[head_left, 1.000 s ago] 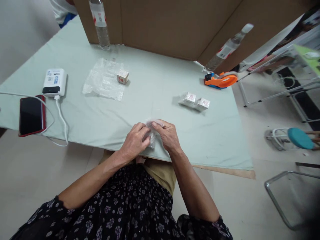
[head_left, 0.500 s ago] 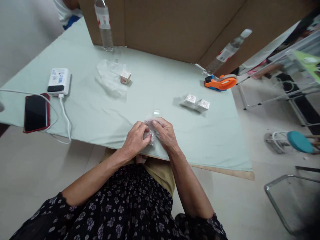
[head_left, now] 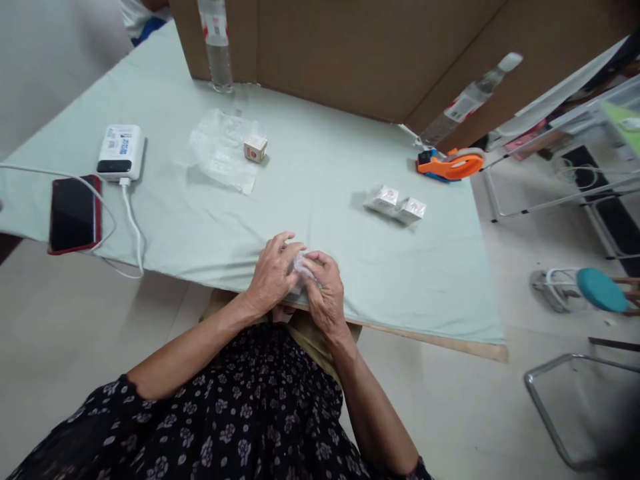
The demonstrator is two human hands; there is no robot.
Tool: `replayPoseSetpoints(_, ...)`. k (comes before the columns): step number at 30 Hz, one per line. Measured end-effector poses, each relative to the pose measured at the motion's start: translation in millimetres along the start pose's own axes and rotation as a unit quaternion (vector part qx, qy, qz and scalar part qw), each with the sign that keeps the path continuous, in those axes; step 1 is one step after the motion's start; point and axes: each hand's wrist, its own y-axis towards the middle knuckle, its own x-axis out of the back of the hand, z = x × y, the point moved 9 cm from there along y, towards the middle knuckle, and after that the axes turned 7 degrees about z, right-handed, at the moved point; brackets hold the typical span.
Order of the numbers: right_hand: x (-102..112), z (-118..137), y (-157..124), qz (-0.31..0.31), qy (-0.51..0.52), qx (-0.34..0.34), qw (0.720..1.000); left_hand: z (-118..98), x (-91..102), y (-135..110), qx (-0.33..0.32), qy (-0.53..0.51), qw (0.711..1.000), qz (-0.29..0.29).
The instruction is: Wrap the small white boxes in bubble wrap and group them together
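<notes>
Close to the table's front edge, my left hand (head_left: 273,273) and my right hand (head_left: 327,290) close around a small bundle of clear bubble wrap (head_left: 300,265). Fingers and thumbs of both hands press on it from either side. What is inside the wrap, if anything, is hidden. Farther back, a small printed box (head_left: 255,149) stands at the edge of a crumpled clear plastic bag (head_left: 215,153). To the right lie two small boxes (head_left: 386,197) side by side in clear wrapping.
An orange and blue tape dispenser (head_left: 453,165) lies at the right, near a leaning water bottle (head_left: 470,100). Another bottle (head_left: 217,50) stands before the cardboard panel (head_left: 340,60). At left are a power bank (head_left: 121,150), a phone (head_left: 74,215) and white cables.
The bubble wrap, earlier stretched between my hands, is now gathered into a tighter bundle. My right hand has moved lower and curled around it. The whole view has shifted slightly.
</notes>
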Motion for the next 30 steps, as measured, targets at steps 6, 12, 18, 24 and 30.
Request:
replayPoseSetpoints(6,-0.8,5.0,-4.8,0.073,-0.049,0.094,0.992,5.0,3.7,1.5,-0.011,-0.014,1.0,-0.007)
replayPoseSetpoints(12,-1.8,0.5,-5.9,0.072,-0.093,0.151,0.982,-1.8,9.7,-0.5,-0.059,0.005,0.998,-0.007)
replayPoseSetpoints(18,-8.6,-9.7,-5.1,0.083,-0.074,0.134,0.985,-3.7,14.1,-12.2,-0.188,-0.022,0.977,0.098)
replayPoseSetpoints(24,-4.1,-10.5,0.8,0.075,-0.039,0.101,0.991,3.7,9.9,-8.6,-0.177,-0.031,0.981,0.078)
replayPoseSetpoints(30,-3.6,-23.4,39.0,0.155,0.103,-0.028,0.982,17.7,5.6,21.2,0.054,-0.069,0.989,0.121)
